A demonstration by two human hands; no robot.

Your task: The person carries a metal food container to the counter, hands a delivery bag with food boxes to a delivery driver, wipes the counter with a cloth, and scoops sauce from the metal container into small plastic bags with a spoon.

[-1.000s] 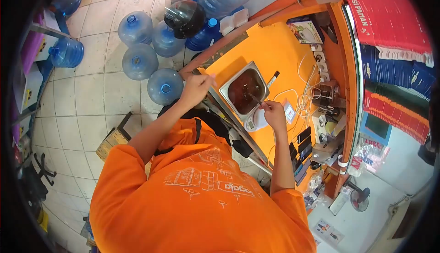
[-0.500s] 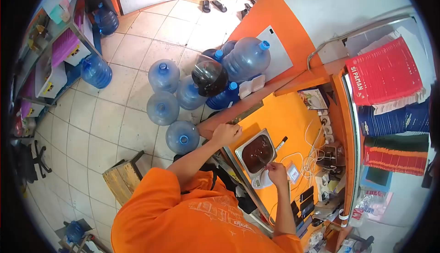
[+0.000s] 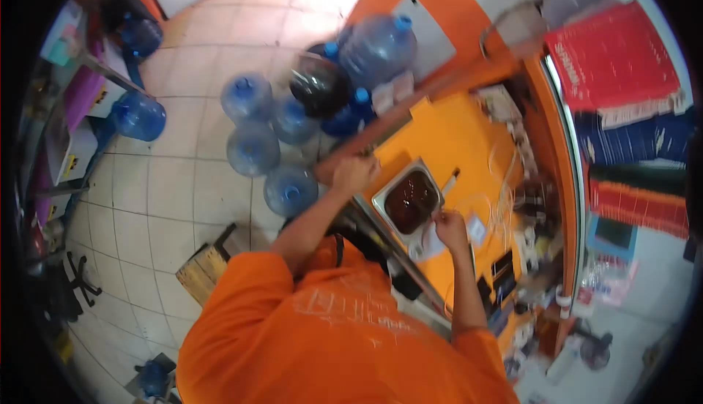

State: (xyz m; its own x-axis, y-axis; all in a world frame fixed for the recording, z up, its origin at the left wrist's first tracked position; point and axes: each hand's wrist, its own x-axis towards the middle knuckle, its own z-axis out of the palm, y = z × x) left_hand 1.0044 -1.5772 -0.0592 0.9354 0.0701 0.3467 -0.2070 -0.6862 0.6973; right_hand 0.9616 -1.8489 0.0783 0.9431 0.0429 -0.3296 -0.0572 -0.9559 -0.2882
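Pinching what looks like a thin utensil (image 3: 439, 206), the right hand (image 3: 449, 230) meets the rim of a metal pan (image 3: 379, 200); blur hides whether the left hand (image 3: 356, 174), by the surface's (image 3: 432, 135) edge, grips anything. Dark liquid (image 3: 410, 203) lies in the pan — work seems under way, the remainder unclear. Bare room lies beyond the pan — cables (image 3: 502, 206) crowd the right.

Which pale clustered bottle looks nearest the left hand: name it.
The lowest pale bottle of the group, closest in view to the left hand; others appear higher, farther.
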